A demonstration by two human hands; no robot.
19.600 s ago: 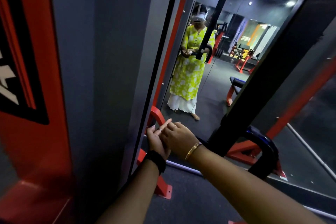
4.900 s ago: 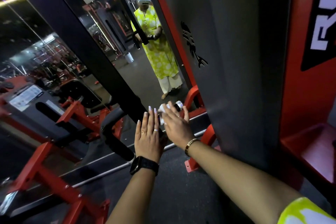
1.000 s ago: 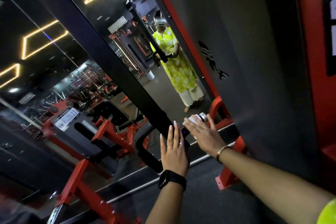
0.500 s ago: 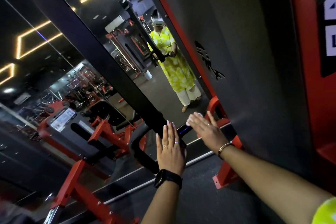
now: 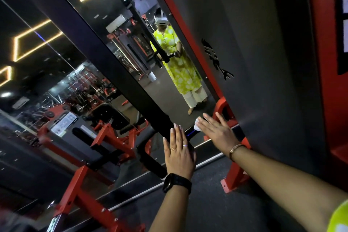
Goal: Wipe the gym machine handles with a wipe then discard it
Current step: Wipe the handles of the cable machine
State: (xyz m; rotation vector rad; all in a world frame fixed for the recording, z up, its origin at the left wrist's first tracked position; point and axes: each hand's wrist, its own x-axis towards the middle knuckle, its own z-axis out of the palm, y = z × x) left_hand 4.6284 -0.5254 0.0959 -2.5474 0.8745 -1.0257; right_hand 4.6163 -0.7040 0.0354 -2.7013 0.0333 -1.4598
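A black machine handle sticks out from a thick black bar in front of a wall mirror. My left hand lies flat with straight fingers against the bar's lower end, just left of the handle. My right hand is spread flat over the handle's far end, and it presses a white wipe against that end. Only a small corner of the wipe shows under the fingers. A curved black grip hangs below my left hand.
A grey machine panel with a red frame stands close on the right. The mirror shows a person in a yellow dress and red gym equipment. Dark rubber floor lies below my arms.
My right hand has gone from cupping the handle's end with the wipe to lying flat and spread over it. My left hand has stayed on the bar.
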